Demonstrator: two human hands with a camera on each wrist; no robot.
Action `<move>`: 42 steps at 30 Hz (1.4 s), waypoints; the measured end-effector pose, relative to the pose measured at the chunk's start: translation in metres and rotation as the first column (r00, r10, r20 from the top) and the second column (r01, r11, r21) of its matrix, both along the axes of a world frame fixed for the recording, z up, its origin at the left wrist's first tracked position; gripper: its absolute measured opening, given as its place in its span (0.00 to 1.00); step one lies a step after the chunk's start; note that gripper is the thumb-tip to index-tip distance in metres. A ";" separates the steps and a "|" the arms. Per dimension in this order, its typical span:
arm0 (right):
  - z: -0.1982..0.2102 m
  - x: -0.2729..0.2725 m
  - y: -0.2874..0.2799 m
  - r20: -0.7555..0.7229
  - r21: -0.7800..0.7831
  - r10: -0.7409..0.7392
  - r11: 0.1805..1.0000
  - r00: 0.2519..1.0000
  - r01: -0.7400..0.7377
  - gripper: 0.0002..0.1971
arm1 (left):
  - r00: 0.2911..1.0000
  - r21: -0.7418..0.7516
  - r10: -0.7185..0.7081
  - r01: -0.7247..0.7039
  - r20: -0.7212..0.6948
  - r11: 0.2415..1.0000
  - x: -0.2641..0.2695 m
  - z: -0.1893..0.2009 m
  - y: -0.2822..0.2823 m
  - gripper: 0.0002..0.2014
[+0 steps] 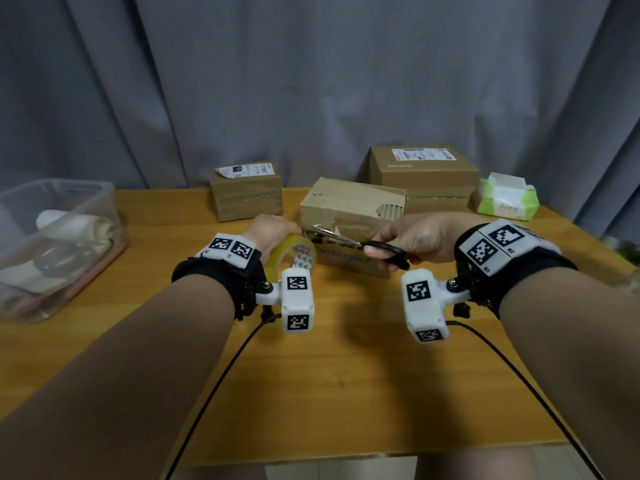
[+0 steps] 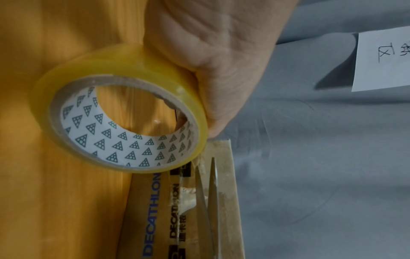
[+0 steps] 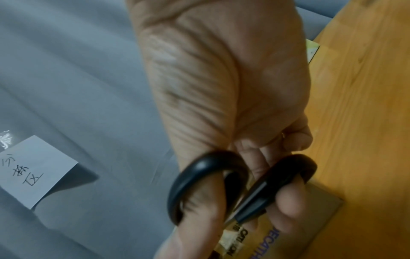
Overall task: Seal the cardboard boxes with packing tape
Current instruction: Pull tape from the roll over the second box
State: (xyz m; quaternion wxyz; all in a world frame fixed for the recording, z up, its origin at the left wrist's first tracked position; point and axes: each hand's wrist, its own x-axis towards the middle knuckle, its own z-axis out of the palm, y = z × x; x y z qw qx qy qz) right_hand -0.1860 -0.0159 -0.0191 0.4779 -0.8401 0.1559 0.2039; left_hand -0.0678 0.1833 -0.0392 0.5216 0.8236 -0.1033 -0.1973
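Left hand (image 1: 273, 230) wrapped round the tape roll (image 1: 298, 253), fingers curled over its outer rim, roll on edge with the patterned core facing the wearer. In the left wrist view, same grip: palm over the top of the roll (image 2: 119, 126), thumb tip down at the corner of the box (image 2: 184, 206). Right hand (image 1: 415, 239) grasping the scissors (image 1: 363, 245), thumb through one black loop (image 3: 206, 184), other fingers through and around the second loop (image 3: 286, 177). Blades slightly parted, tips (image 2: 206, 175) just beside the left thumb, lying across the clear tape on the box's printed face. Box (image 1: 353, 216) directly past both sets of fingertips, touching the roll on the left, resting on the table (image 1: 311, 393). Second box (image 1: 246, 190) beyond the left fingers, a larger box (image 1: 426, 174) beyond the right fingers, both labelled on top. Tissue pack (image 1: 507, 199) further right of the right hand. Clear bin (image 1: 52, 244) well off to the left of the left hand. Grey curtain (image 1: 311, 81) behind everything. Paper note (image 2: 383, 59) with handwriting pinned to the curtain, seen from both wrist views.
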 end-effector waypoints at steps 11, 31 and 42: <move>0.010 0.000 0.006 -0.064 -0.032 0.021 0.999 0.998 -0.023 0.30 | 0.997 0.046 0.028 -0.025 -0.071 0.999 -0.002 -0.002 -0.001 0.07; 0.002 0.025 0.026 -0.063 0.016 -0.079 0.997 0.995 0.080 0.18 | 0.994 0.030 0.015 -0.012 -0.111 0.999 -0.003 0.001 -0.002 0.08; -0.002 0.031 0.025 0.073 -0.031 -0.079 0.996 0.994 0.082 0.18 | 0.993 0.013 0.022 -0.020 -0.114 1.000 0.007 -0.003 -0.001 0.12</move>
